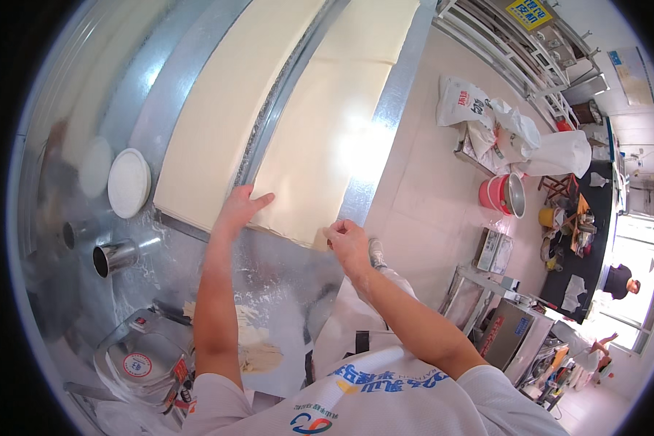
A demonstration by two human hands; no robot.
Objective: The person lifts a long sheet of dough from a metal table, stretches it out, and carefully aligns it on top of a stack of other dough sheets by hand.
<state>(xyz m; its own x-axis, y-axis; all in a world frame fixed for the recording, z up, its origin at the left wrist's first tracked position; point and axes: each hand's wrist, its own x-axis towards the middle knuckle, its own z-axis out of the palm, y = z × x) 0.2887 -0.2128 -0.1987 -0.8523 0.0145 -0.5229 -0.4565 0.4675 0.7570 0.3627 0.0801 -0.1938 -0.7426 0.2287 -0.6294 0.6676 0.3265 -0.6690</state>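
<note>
Two long stacks of pale, thin dough sheets lie side by side on the metal table, the left stack (218, 109) and the right stack (320, 145), with a floury metal strip (272, 109) between them. My left hand (237, 211) is at the near left corner of the right stack, thumb and fingers apart, resting at the dough's edge. At the near right corner, my right hand (347, 243) has its fingers pinched together on the edge of the dough sheet. The fingertips are partly hidden.
Left of the dough are a white round lid (129, 183) and a metal cylinder (115, 258). A metal machine (144, 352) and dough scraps (260, 356) are nearer. Across the floor stand white sacks (463, 102), a red bucket (493, 193) and a metal box (493, 251). Other people are far right.
</note>
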